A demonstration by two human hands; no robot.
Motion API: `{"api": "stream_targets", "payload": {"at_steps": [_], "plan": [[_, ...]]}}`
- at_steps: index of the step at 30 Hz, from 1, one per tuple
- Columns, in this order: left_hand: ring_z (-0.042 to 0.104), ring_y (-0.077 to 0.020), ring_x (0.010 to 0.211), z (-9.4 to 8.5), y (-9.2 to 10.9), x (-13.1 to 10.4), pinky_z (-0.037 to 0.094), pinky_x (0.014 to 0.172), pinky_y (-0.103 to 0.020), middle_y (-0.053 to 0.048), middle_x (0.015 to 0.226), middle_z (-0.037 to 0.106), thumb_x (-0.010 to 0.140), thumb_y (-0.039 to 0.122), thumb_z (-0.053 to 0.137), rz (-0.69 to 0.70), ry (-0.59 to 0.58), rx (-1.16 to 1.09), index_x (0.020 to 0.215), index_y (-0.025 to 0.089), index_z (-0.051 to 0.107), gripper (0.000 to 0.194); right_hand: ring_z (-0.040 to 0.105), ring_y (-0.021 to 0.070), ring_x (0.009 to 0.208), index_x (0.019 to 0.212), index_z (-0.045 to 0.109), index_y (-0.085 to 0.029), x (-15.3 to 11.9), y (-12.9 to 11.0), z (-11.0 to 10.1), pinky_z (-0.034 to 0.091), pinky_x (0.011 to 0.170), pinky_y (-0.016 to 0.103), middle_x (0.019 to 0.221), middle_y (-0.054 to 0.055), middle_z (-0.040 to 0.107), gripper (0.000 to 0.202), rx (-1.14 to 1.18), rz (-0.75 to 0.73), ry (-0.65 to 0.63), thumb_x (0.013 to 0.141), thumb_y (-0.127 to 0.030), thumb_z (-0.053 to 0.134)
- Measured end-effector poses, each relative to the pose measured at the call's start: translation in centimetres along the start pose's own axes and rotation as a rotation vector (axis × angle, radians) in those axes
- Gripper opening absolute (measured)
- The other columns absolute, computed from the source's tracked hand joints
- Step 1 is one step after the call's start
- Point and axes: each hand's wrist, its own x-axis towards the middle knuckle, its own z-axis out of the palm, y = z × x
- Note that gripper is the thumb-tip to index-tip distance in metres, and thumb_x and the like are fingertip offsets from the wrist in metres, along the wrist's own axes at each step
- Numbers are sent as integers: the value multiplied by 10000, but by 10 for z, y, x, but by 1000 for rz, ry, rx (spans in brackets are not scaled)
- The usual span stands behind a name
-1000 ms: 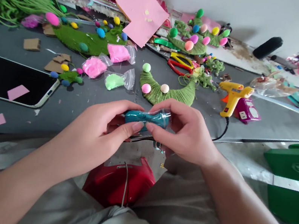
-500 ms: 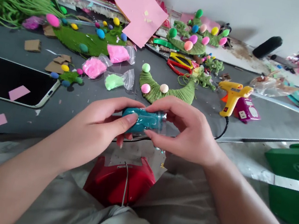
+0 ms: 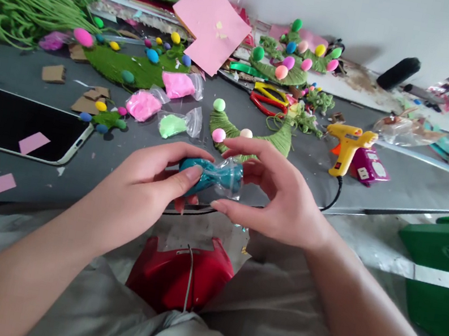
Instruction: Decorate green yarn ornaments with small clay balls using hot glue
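Over the table's front edge, my left hand [image 3: 153, 179] pinches a small clear bag of blue clay [image 3: 201, 175], thumb on top and fingers beneath. The bag is narrowed at its middle, with its clear end toward the right. Around that end my right hand [image 3: 276, 194] is open, thumb and forefinger well apart. Its curled fingers are close to the bag's end; whether they touch it I cannot tell. Just beyond the hands lies a crescent wrapped in green yarn [image 3: 271, 144], bearing a few pale balls and partly hidden by my right hand.
Bags of pink clay [image 3: 144, 104] and green clay [image 3: 172, 125] lie behind my left hand. A phone [image 3: 12, 121] is at the left. To the right are a yellow glue gun [image 3: 345, 148] and a purple socket block [image 3: 371, 167]. Scissors [image 3: 267, 105] lie farther back; below is a red stool [image 3: 180, 275].
My right thumb and forefinger have come off the bag and spread apart. The bag, plump before, is now pinched in at its middle. My left hand keeps its hold.
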Motion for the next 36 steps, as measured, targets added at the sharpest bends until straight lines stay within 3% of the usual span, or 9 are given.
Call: {"api": "stream_targets", "payload": {"at_steps": [4, 8, 12, 16, 20, 24, 30, 36], "plan": [[732, -170, 846, 0, 0, 1, 573, 688, -248, 26, 1058, 774, 973, 475, 678, -4, 5, 5, 1246, 318, 733, 320, 684, 222, 1116, 1273, 672, -226, 0, -1, 0, 620, 934, 363, 1268, 69, 695, 424, -83, -69, -22, 871, -270, 801], [698, -124, 755, -1, -2, 3, 554, 644, -204, 26, 1001, 757, 948, 440, 718, 13, 37, -36, 1190, 304, 746, 279, 674, 178, 1035, 1309, 600, -220, -2, -3, 0, 619, 920, 337, 1334, 81, 637, 465, 0, -5, 28, 885, -250, 789], [647, -95, 661, -1, -5, 5, 516, 568, -171, 31, 901, 720, 911, 428, 761, 35, 83, -102, 1131, 298, 765, 256, 651, 194, 1096, 1096, 615, -213, -3, -1, -2, 601, 929, 345, 1220, 76, 638, 195, 92, -28, 89, 928, -131, 671], [635, -96, 637, 1, -7, 5, 498, 531, -159, 23, 853, 708, 895, 410, 776, 48, 117, -121, 1114, 290, 777, 250, 639, 201, 1074, 1008, 648, -196, -3, 1, -5, 583, 900, 351, 1172, 85, 651, 120, 65, -48, 119, 920, -129, 696], [681, -111, 682, 1, -6, 5, 536, 562, -166, 15, 938, 738, 904, 435, 772, 68, 160, -83, 1141, 290, 759, 278, 616, 184, 920, 931, 648, -195, -3, -1, -4, 567, 782, 344, 1034, 60, 643, 142, 16, -39, 141, 886, -198, 783], [666, -114, 649, 0, -3, 4, 503, 497, -171, -1, 958, 746, 914, 393, 755, 67, 156, -58, 1150, 260, 743, 271, 597, 166, 839, 919, 673, -183, -2, 1, -1, 534, 708, 335, 976, 49, 650, 133, -49, -26, 150, 897, -239, 792], [707, -151, 693, 1, -5, 6, 571, 561, -208, -19, 950, 755, 886, 405, 782, 44, 148, -130, 1181, 229, 726, 348, 612, 154, 833, 912, 685, -179, 0, 5, 1, 522, 706, 316, 946, 35, 661, 133, -42, -9, 165, 928, -269, 782], [659, -102, 625, -1, 0, 5, 480, 485, -174, 10, 950, 755, 920, 400, 760, 25, 147, -45, 1190, 257, 723, 308, 596, 145, 831, 878, 655, -180, 1, 1, -6, 480, 736, 314, 902, 22, 655, 143, -56, 7, 104, 961, -254, 745]]}}
